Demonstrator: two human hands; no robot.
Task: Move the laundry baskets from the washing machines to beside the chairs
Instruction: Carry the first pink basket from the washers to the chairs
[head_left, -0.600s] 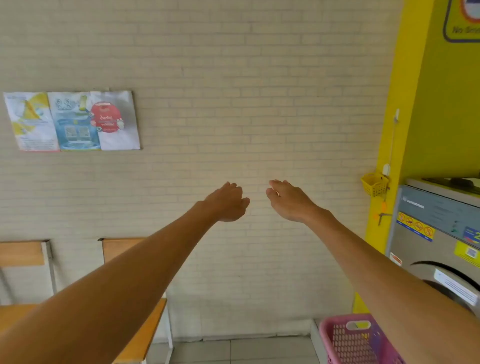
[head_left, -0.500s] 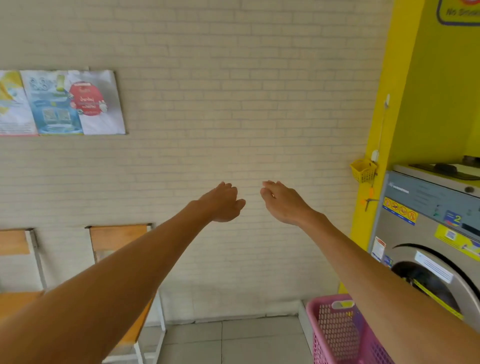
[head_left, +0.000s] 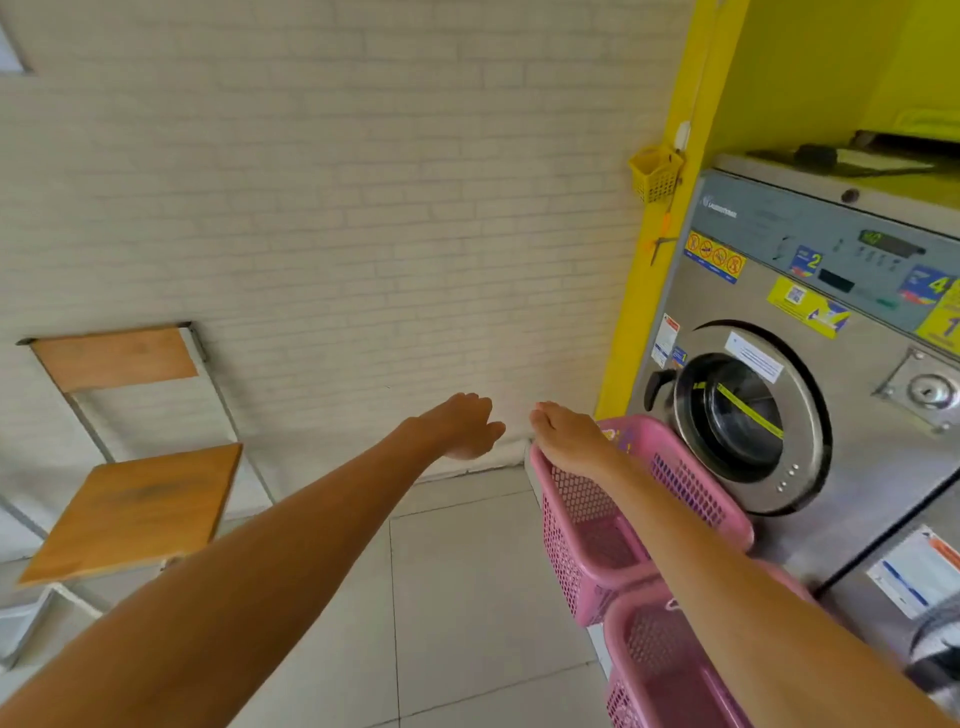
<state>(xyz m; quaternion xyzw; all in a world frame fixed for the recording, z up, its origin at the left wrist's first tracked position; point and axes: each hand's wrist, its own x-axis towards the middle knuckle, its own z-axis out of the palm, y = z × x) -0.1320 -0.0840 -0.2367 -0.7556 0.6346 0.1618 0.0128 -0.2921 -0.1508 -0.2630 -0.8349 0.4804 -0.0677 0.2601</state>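
Two pink mesh laundry baskets stand on the floor against the washing machines at the right: the far basket (head_left: 613, 530) in front of the steel front-loader (head_left: 810, 374), the near basket (head_left: 670, 670) below it. Both look empty. A wooden chair (head_left: 135, 499) with a metal frame stands at the left by the brick wall. Both my arms reach forward. My left hand (head_left: 462, 428) hovers over the floor, fingers loosely curled, holding nothing. My right hand (head_left: 566, 434) is palm down above the far basket's back left rim, fingers extended, not gripping it.
A second machine (head_left: 904, 587) sits at the lower right. A small yellow basket (head_left: 655, 174) hangs on the yellow pillar (head_left: 670, 208). Pale floor tiles (head_left: 467, 597) stretch between chair and baskets. A second chair's white frame (head_left: 21, 623) shows at the left edge.
The view has swung down and to the right. Both baskets and the machine door are now in sight, the posters have left the frame, and both hands sit lower, near the far basket.
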